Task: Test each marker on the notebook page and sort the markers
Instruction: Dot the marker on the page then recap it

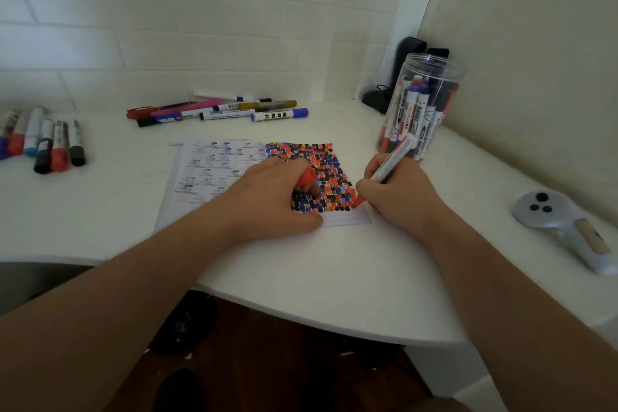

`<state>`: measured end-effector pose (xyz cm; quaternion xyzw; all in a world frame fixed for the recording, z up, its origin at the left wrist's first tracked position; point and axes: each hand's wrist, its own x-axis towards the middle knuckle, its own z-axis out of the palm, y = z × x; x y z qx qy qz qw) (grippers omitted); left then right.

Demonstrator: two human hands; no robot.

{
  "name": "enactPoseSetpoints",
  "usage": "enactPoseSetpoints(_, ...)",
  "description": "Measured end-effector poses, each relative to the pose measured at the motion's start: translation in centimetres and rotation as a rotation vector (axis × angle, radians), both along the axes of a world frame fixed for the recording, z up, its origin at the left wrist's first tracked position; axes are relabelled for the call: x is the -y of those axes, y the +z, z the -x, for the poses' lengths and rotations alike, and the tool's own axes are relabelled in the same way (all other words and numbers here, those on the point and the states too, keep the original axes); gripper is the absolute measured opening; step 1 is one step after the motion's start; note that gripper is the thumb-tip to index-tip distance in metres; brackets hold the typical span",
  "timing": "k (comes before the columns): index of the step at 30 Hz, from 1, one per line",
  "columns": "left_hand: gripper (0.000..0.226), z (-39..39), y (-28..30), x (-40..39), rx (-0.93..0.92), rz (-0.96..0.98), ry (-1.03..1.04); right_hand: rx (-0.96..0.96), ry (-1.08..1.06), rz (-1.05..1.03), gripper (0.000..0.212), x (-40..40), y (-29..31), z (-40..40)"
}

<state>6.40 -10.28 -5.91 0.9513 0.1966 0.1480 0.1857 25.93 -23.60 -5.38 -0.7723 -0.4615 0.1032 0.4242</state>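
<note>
My right hand (398, 191) grips the marker (389, 165) tip-down at the page's (344, 219) four o'clock corner, while my left hand (271, 197) pins it, seemingly pinching the cap (306, 177).

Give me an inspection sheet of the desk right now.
Surface: white desk, curved front edge.
Job's things: open notebook, right page packed with colour dots; red marker tip on page; orange cap; marker row at back; marker group far left; clear jar holding markers.
Clutter: grey controller; black object behind jar.
Hands: left hand holds cap, rests on notebook; right hand grips marker.
Cables: nothing seen.
Surroundings: white brick wall, corner.
</note>
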Motion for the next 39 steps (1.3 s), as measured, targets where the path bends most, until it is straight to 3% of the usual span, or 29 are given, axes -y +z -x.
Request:
enactPoseSetpoints(7, 0.039, 0.01, 0.10, 0.08, -0.004, 0.005, 0.004, -0.108, 0.022, -0.036, 0.014, 0.20, 0.01, -0.26)
enactPoseSetpoints(15, 0.039, -0.02, 0.14, 0.17, 0.003, 0.001, 0.009, 0.052, 0.001, 0.008, 0.011, -0.12, 0.03, 0.08)
enactPoseSetpoints(21, 0.039, 0.02, 0.04, 0.05, 0.009, 0.000, 0.005, -0.080, -0.003, -0.044, 0.015, 0.11, -0.03, -0.19)
enactPoseSetpoints(28, 0.039, -0.02, 0.03, 0.03, 0.012, 0.002, 0.002, 0.015, 0.008, 0.022, 0.012, 0.00, 0.00, -0.04)
enactPoseSetpoints(33, 0.040, 0.05, 0.10, 0.09, -0.001, 0.007, 0.001, -0.093, -0.017, -0.046, 0.016, -0.01, -0.15, -0.43)
enactPoseSetpoints(39, 0.038, 0.05, -0.03, 0.04, 0.014, 0.006, 0.002, 0.002, -0.019, 0.015, 0.013, -0.20, -0.22, -0.31)
